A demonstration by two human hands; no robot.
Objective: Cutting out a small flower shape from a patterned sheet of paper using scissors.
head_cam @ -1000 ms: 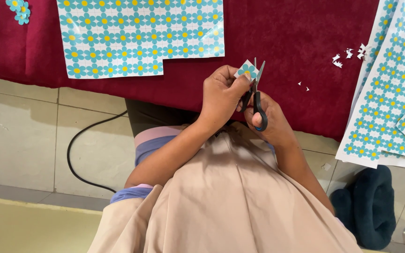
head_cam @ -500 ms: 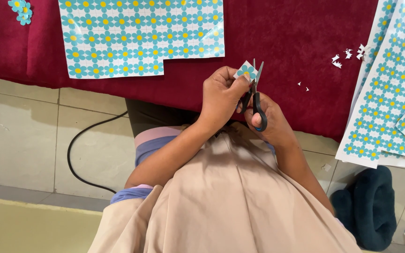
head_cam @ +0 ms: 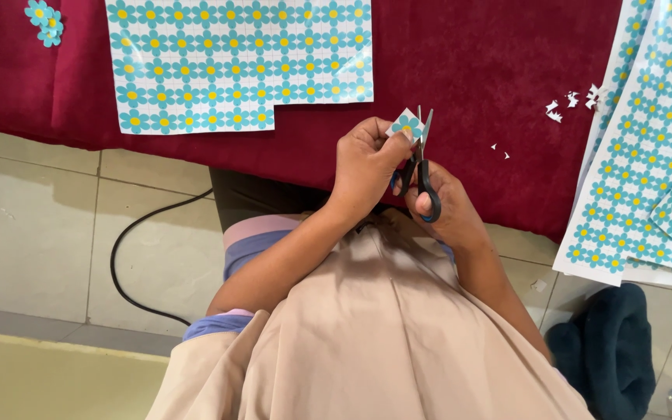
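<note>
Over the near edge of the cloth: a small paper flower [head_cam: 407, 124], teal petals with a yellow middle on a white scrap, is held up just above the lap.
Left hand [head_cam: 365, 162]: closed on the paper flower, fingertips pinching its lower left side.
Right hand [head_cam: 446, 208]: wrapped round the black handles of the scissors [head_cam: 420, 159], thumb through one loop.
Scissors: upright, blades pointing away from the body and slightly parted, touching the flower's right edge.
Cloth [head_cam: 476, 70]: dark red, soft-looking, covering the work surface across the whole top of the view; its near edge hangs down over the tiles.
Large sheet [head_cam: 239, 62]: flat on the cloth to the left of the hands, printed with rows of the same flowers; its lower right part is cut away in a step.
Stack of sheets [head_cam: 647, 163]: same pattern, lying at the right and overhanging the cloth's edge.
Paper scraps [head_cam: 573, 105]: small white bits scattered on the cloth between the hands and the stack.
Cut flowers [head_cam: 45, 17]: a little cluster at the far left of the cloth, well apart from the hands.
Floor [head_cam: 33, 225]: pale square tiles with grey joints.
Cable [head_cam: 130, 257]: black, curving over the tiles to the left of the person.
Dark bundle [head_cam: 612, 354]: blue-black, fabric-like, on the floor at the lower right.
</note>
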